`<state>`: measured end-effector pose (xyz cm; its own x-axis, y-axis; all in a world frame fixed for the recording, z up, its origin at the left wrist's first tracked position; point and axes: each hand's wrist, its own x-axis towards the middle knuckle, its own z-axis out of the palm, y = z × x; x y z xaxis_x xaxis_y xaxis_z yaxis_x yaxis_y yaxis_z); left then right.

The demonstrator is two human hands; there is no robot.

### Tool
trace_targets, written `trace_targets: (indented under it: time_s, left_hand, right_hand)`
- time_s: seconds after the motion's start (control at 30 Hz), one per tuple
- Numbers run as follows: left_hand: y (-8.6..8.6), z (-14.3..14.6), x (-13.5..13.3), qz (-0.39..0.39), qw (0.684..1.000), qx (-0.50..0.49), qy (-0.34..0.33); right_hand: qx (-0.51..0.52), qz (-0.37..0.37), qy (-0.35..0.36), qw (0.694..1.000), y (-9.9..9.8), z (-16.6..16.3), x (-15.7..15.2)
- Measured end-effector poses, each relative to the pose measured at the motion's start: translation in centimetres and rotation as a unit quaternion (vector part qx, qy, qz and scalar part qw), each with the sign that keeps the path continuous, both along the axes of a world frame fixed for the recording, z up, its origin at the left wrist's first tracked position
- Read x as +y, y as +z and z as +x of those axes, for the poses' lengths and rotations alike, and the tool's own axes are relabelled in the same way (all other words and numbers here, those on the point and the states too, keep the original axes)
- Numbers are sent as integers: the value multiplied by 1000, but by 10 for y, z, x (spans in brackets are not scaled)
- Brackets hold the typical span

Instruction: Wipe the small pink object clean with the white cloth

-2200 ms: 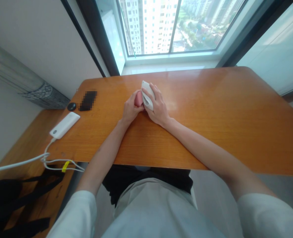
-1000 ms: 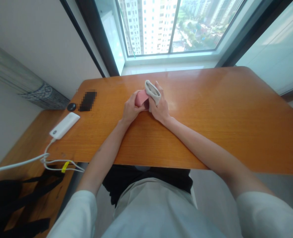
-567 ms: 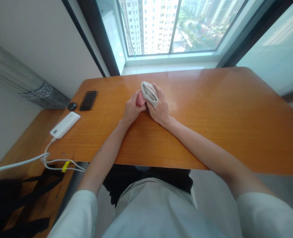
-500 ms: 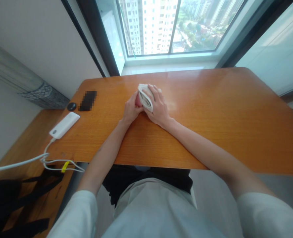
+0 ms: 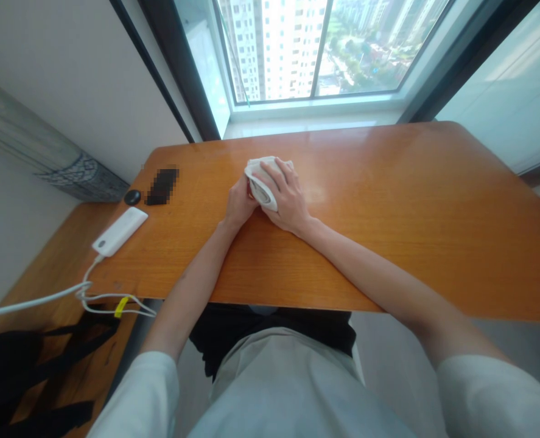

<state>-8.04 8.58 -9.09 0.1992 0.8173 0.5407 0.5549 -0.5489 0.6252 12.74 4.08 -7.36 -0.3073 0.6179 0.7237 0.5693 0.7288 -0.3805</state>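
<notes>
Both of my hands meet near the far middle of the orange wooden table (image 5: 388, 201). My right hand (image 5: 287, 198) is closed over a folded white cloth (image 5: 261, 182) and presses it down and leftward. Under the cloth, my left hand (image 5: 237, 204) is wrapped round a small pink object (image 5: 250, 190); only a sliver of pink shows between the cloth and my fingers. What the pink object is cannot be made out.
A white power bank (image 5: 119, 230) with a white cable (image 5: 69, 292) lies at the table's left edge. A small black round item (image 5: 131, 196) and a blurred dark patch (image 5: 162, 185) sit behind it. A black bag (image 5: 18, 365) rests on the low bench at left. A window (image 5: 315, 48) faces the table.
My right hand has swept the white cloth leftward and down over the pink object, which was well exposed a second ago and is now almost covered. My left hand has held its place.
</notes>
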Motion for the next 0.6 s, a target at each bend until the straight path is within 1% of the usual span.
trace_targets:
  time_s: [0.07, 0.1, 0.13, 0.23, 0.3, 0.33, 0.4, 0.47, 0.53, 0.6]
  left_hand:
    - [-2, -2, 2, -12, 1000, 2, -5]
    - [-1, -1, 1, -13, 1000, 4, -6]
    - [0, 0, 0, -9, 1000, 6, -5]
    - [8, 6, -7, 15, 1000, 8, 6]
    - [10, 8, -9, 20, 1000, 9, 9]
    - [10, 7, -9, 17, 1000, 8, 9]
    - [8, 4, -7, 1, 1000, 8, 9]
    - [5, 2, -4, -13, 1000, 10, 15]
    - [6, 2, -4, -13, 1000, 12, 20]
    - [9, 5, -6, 3, 1000, 12, 18]
  right_hand:
    - [-48, 7, 27, 998, 4, -2, -4]
    - [-47, 0, 24, 999, 5, -3, -3]
    - [-28, -13, 11, 999, 5, -2, -2]
    - [83, -59, -58, 993, 0, 1, 5]
    - [114, -65, -71, 989, -2, 3, 7]
    - [101, -54, -59, 992, -2, 3, 5]
    - [36, -14, -14, 999, -1, 3, 1]
    - [-21, 14, 19, 1000, 1, 2, -2]
    - [-9, 9, 8, 1000, 0, 2, 2]
    - [43, -21, -21, 999, -4, 4, 9]
